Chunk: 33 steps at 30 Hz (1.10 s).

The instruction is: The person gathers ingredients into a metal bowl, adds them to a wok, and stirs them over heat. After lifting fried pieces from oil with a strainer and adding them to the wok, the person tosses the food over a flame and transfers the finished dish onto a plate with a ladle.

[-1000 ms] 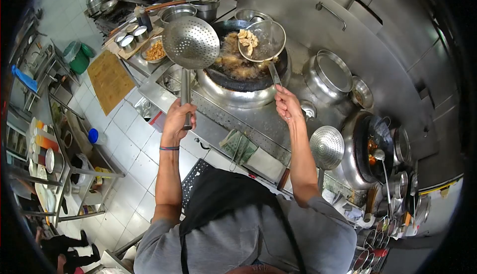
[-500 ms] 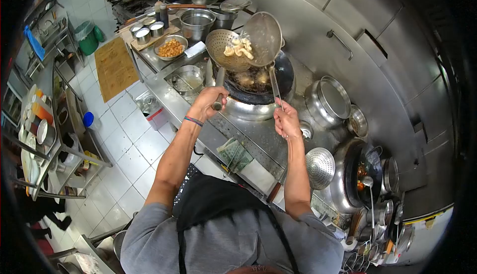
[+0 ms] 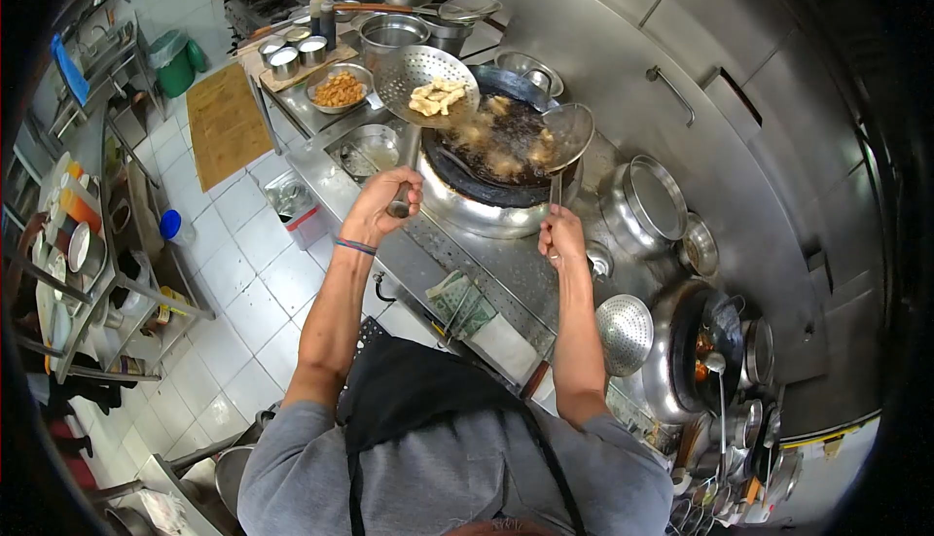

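My left hand (image 3: 387,203) is closed round the handle of a perforated skimmer (image 3: 401,77). Pale, lightly coated pieces of food (image 3: 438,96) lie in its bowl, which is over the near-left rim of a dark wok (image 3: 449,168). In my right hand (image 3: 562,236) is the thin handle of a fine-mesh strainer (image 3: 572,135), its round head over the wok's right side. Several golden pieces (image 3: 501,164) are in the dark bubbling oil below. Whether the strainer's rim touches the oil, I cannot tell.
Left of the wok are a bowl of orange-brown fried pieces (image 3: 339,87), steel pots (image 3: 313,50) and a steel basin (image 3: 370,150). Another perforated skimmer (image 3: 625,334) and a second wok (image 3: 693,351) stand at right. A folded green cloth (image 3: 461,304) lies on the front edge.
The skimmer with the food has moved left, away from the strainer. The strainer has dropped to the right and down over the wok, uncovering the oil. Both hands keep their holds.
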### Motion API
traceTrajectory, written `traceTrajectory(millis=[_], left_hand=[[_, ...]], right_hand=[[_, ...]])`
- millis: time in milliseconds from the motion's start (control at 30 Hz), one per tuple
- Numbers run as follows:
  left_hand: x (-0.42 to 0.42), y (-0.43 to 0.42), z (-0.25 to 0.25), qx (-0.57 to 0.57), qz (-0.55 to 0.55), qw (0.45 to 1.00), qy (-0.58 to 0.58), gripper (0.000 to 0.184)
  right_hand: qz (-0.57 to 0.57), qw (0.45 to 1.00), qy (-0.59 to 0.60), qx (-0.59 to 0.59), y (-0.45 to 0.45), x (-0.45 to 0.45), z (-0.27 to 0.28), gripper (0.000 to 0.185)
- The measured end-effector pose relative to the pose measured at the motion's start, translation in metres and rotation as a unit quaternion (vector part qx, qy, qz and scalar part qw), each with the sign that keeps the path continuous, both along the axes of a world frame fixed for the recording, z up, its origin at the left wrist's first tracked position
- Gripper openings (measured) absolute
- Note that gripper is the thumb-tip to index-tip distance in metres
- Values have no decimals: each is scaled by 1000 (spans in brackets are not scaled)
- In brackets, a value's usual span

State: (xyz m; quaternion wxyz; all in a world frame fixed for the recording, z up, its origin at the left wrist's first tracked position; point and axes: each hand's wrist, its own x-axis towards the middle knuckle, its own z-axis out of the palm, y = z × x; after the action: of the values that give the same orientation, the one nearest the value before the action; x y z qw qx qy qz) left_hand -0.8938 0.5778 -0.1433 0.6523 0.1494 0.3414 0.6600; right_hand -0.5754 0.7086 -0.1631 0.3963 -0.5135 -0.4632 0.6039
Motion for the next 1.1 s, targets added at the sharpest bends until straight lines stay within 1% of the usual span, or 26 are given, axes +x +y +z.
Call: traceTrajectory(millis=[67, 100, 200, 300, 400, 500, 600, 700, 800, 933, 1033, 1100], left_hand=[[-6, -5, 0, 17, 3, 1000, 24, 9], [-9, -6, -4, 25, 17, 999, 24, 7], [-15, -14, -7, 31, 38, 998, 27, 6], [-17, -22, -6, 21, 65, 997, 29, 7], [-23, -28, -10, 7, 75, 997, 34, 7], [-21, -34, -6, -11, 83, 995, 47, 5], [-18, -33, -7, -16, 85, 995, 41, 3], [-19, -26, -17, -17, 75, 996, 40, 4], [-18, -21, -17, -20, 71, 996, 49, 6], [-12, -13, -17, -28, 63, 997, 48, 9], [-9, -8, -15, -34, 54, 997, 41, 10], [-8, -4, -17, -30, 52, 997, 56, 10]], right_hand=[[24, 992, 112, -56, 22, 5, -14, 12], [8, 983, 154, -99, 32, 6, -18, 27], [92, 972, 174, -129, 45, 7, -11, 19], [139, 958, 213, -135, 64, -4, -20, 19], [142, 955, 214, -147, 73, -25, -25, 20], [180, 940, 252, -144, 79, -39, -28, 20], [184, 914, 314, -176, 87, -37, -37, 24], [223, 848, 432, -210, 91, -24, -54, 29], [250, 826, 463, -203, 90, -14, -68, 32], [200, 850, 452, -184, 73, -7, -59, 32], [168, 910, 355, -130, 58, 2, -43, 32], [149, 923, 335, -118, 47, 5, -27, 32]])
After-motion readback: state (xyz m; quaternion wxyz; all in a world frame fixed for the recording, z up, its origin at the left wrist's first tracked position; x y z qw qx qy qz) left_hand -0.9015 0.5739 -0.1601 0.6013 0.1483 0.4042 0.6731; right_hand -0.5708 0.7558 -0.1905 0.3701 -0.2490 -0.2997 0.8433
